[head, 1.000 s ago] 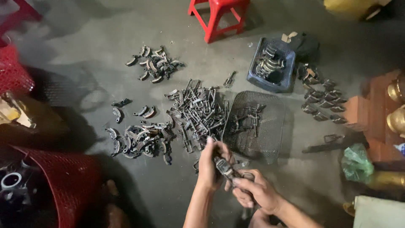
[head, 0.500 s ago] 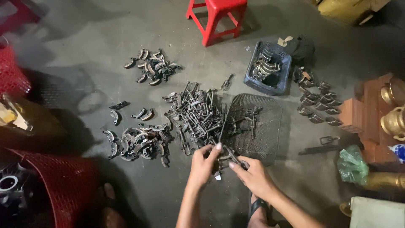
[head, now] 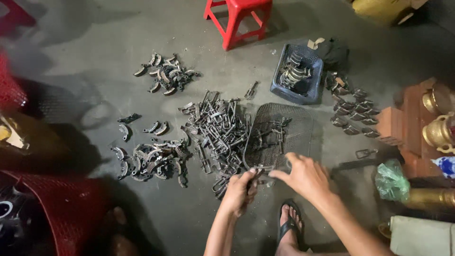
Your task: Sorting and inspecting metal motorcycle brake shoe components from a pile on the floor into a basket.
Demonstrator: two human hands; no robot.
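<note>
Both our forearms reach in from the bottom edge, converging. Our left hand (head: 240, 189) is curled, fingers bent inward in a closed pinch, knuckles up. Our right hand (head: 305, 176) sits palm-down, fingers bent forward, index and thumb pinched toward the left hand's fingertips, nearly touching.

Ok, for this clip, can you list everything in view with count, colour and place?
stool: one, red, top centre
blue crate: one, holds metal parts, upper right
mesh basket: one, dark wire, centre, by both hands
rod pile: one heap, dark metal, centre
curved parts: many, dark, upper left and left of the rod pile
clip rows: several, dark, right of the crate
bricks: a few, reddish, right
brass vessels: two, right edge
green bag: one, lower right
red basket: one, lower left
foot: one, in a sandal, bottom centre
left hand: holds a small metal part
right hand: at the basket's near rim
</note>
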